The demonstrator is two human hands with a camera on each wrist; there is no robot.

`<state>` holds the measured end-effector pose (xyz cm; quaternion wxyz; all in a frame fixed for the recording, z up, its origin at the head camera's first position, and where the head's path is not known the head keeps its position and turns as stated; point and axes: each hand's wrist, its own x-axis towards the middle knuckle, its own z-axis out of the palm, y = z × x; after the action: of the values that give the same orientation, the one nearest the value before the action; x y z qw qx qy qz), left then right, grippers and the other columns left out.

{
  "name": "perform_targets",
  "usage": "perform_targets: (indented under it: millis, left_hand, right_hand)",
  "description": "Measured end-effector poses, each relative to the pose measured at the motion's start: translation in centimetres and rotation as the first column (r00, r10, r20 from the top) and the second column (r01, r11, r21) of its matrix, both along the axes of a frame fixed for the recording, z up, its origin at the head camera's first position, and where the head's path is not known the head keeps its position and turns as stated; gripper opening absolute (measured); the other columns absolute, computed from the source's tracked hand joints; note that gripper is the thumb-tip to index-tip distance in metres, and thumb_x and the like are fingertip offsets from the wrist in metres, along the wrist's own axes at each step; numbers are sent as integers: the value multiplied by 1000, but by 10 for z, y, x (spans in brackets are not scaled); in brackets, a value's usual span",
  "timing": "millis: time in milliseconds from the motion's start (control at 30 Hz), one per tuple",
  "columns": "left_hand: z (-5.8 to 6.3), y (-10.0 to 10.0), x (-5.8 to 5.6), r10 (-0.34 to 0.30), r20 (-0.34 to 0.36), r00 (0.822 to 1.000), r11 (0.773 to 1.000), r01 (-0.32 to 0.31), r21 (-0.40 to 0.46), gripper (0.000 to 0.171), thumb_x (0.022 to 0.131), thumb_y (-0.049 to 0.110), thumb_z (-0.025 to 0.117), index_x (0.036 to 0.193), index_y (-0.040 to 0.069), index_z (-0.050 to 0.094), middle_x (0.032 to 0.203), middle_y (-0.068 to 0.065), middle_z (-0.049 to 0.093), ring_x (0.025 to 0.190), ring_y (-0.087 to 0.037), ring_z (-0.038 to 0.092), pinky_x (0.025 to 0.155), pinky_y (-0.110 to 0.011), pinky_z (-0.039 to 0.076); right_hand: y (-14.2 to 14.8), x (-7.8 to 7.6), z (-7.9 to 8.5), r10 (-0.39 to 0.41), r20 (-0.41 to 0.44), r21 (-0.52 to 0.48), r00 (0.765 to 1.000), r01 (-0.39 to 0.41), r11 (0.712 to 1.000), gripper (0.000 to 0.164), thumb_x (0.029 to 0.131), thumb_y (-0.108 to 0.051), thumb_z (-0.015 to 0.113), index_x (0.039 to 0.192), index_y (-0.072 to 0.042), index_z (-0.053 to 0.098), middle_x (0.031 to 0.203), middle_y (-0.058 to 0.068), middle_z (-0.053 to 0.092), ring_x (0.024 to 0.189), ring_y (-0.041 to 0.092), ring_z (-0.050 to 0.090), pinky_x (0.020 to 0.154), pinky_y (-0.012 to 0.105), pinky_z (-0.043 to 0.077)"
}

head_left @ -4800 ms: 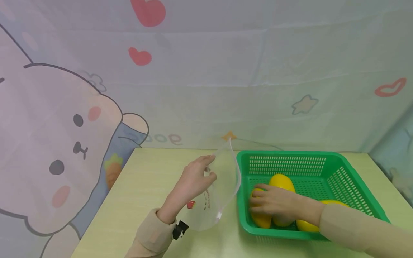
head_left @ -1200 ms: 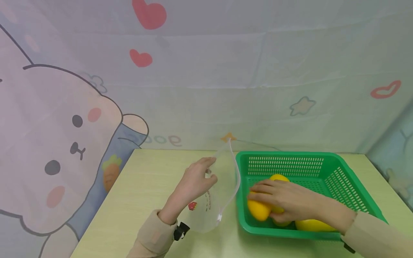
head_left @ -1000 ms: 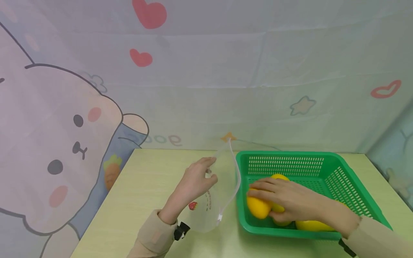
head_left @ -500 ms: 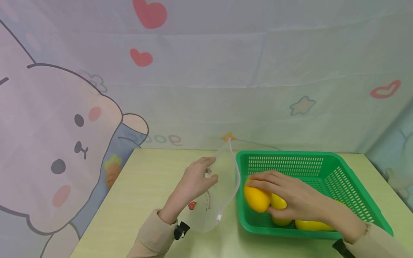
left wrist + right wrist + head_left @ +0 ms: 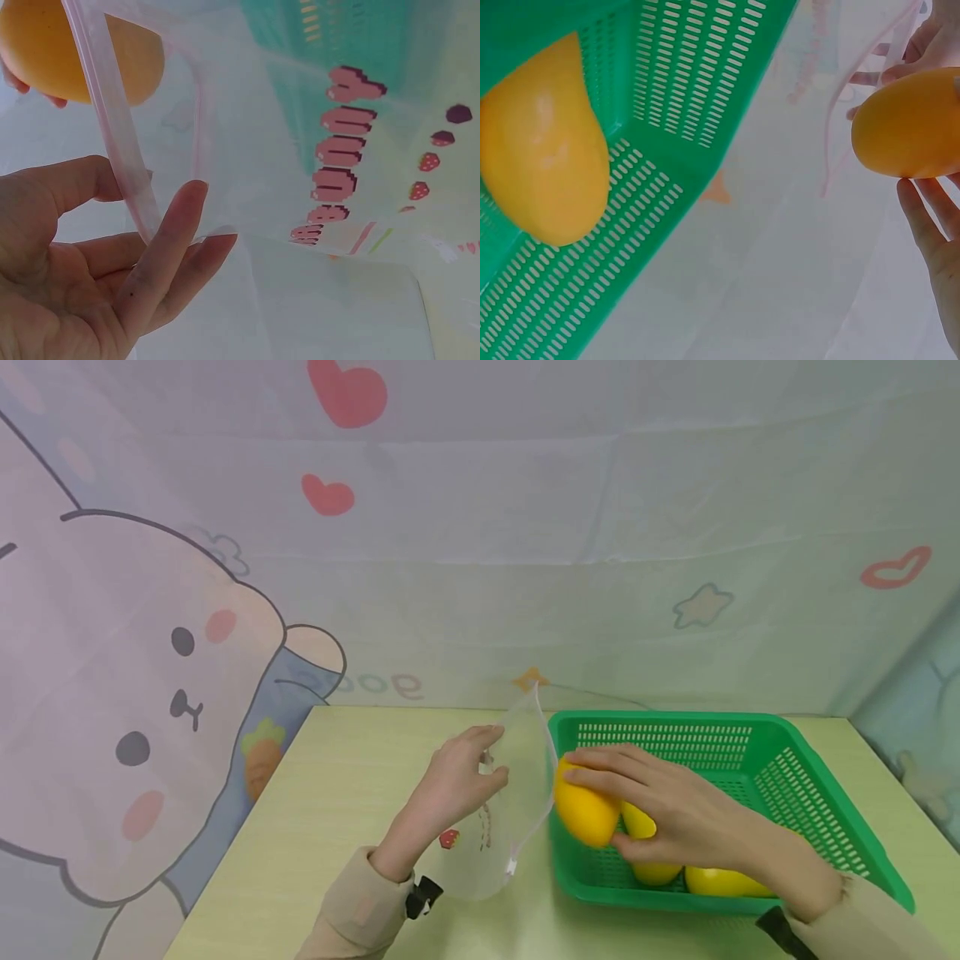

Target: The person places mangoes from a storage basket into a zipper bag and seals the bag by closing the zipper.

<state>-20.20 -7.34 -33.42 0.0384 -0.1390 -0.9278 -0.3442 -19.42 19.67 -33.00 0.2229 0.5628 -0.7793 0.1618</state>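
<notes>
The left hand (image 5: 457,777) holds a clear bag (image 5: 480,881) by its pink-edged mouth, thumb and forefinger set well apart in the head view. The left wrist view shows its fingers crooked about the rim at the near end of the mouth, and the two sides of the mouth stand apart there, a gap between them. A white zip slider (image 5: 512,866) sits low on the mouth's edge.

The right hand (image 5: 675,810) grips a yellow-orange mango (image 5: 588,810), its fingers over the upper side and the thumb near the lower end. The mango is raised at the left side of the green basket (image 5: 675,904), right by the bag's mouth; whether it touches the rim cannot be told.

More yellow fruits (image 5: 723,882) lie in the basket, toward its near side and partly hidden by the right hand and forearm. The basket's left wall stands just beside the bag, leaving a narrow space between them. Behind the fruits, the slotted basket floor shows up to the far wall. The pale tabletop (image 5: 322,793) reaches left past the left hand to a slanting edge, and its back edge meets a printed backdrop (image 5: 480,527).
</notes>
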Motion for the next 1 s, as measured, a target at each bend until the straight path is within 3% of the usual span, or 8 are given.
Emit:
perform_targets:
  millis: [133, 400, 633, 767, 1000]
  left_hand:
    - [0, 1, 0, 3, 1, 1000, 1000, -3, -3, 51, 87, 16, 61, 136, 3, 53, 141, -11, 53, 101, -26, 64, 87, -45, 49]
    - [0, 3, 0, -9, 7, 1000, 1000, 9, -11, 52, 88, 16, 61, 137, 3, 52, 142, -12, 51, 103, -27, 64, 77, -36, 56]
    - [1, 6, 1, -27, 7, 1000, 999, 27, -20, 51, 89, 16, 60, 137, 3, 51, 142, -13, 51, 103, -27, 65, 81, -39, 56]
    - [2, 8, 2, -36, 4, 999, 999, 36, -23, 51, 89, 14, 60, 137, 2, 51, 142, -13, 51, 103, -28, 66, 81, -39, 57]
    - [5, 8, 4, -47, 16, 999, 999, 47, -6, 52, 87, 10, 58, 138, 3, 50, 143, -13, 50, 105, -30, 65, 63, -25, 53]
  right_hand:
    - [-7, -1, 3, 11, -13, -3, 1000, -11, 1000, 63, 80, -20, 63, 140, -13, 48, 143, 5, 50, 128, 19, 47, 116, 14, 22]
    - [-18, -8, 4, 12, 4, -9, 1000, -12, 1000, 73, 70, -14, 69, 139, -11, 47, 143, 6, 48, 128, 19, 46, 115, 18, 27]
    - [-24, -18, 0, -59, 59, 49, 997, 56, 997, 74, 74, -16, 72, 142, -17, 42, 146, 0, 45, 133, 16, 43, 104, 33, 45]
    - [-27, -23, -4, -66, 112, 67, 991, 59, 996, 73, 77, -17, 72, 143, -17, 41, 146, 1, 44, 133, 19, 43, 101, 41, 49]
    - [-33, -31, -9, -79, 177, 108, 981, 61, 992, 70, 81, -18, 72, 144, -19, 41, 147, 1, 44, 133, 20, 43, 102, 43, 48]
